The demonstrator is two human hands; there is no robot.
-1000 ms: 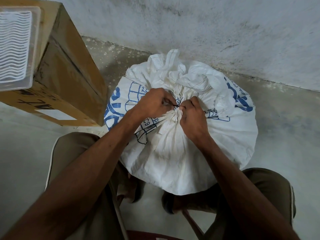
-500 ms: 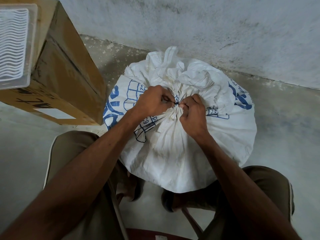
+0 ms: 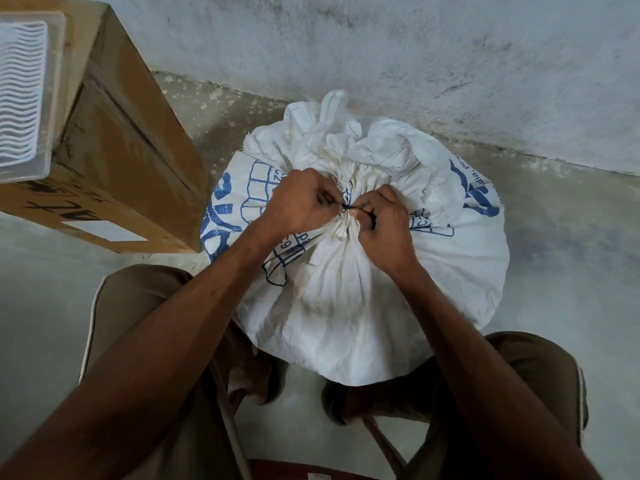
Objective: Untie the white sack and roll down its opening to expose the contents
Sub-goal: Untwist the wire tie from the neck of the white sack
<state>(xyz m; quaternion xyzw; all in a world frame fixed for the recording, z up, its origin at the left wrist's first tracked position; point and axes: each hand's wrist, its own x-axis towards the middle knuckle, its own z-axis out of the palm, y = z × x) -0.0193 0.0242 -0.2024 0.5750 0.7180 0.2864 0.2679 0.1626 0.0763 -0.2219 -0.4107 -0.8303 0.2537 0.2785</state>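
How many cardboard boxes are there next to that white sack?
1. A single cardboard box stands on the floor left of the white sack, with a clear plastic tray on top. Others may sit outside the view.

The sack (image 3: 363,271) stands on the floor (image 3: 561,237) at the centre, between the person's knees, with the wall (image 3: 415,64) behind it at 12 o'clock. The cardboard box (image 3: 128,157) sits at 10 o'clock, just beside the sack. A plastic tray (image 3: 24,95) lies on the box. The left hand (image 3: 298,202) and right hand (image 3: 384,223) meet on the sack's tie (image 3: 347,215), left at 9 o'clock, right at 3.
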